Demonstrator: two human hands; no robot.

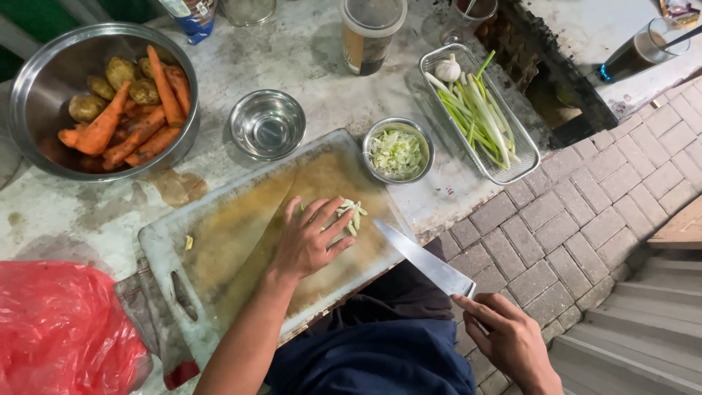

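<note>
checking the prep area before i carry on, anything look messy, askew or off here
Yes. The cutting board sits askew, one corner past the table edge over the lap. It is stained yellow-brown, and a brownish wet patch marks the table beside it. The knife in the right hand also pokes beyond the edge.

We see orange carrots [124, 124], pale green chopped leek [351, 213], a red plastic bag [62, 329] and grey paving bricks [585, 212].
</note>
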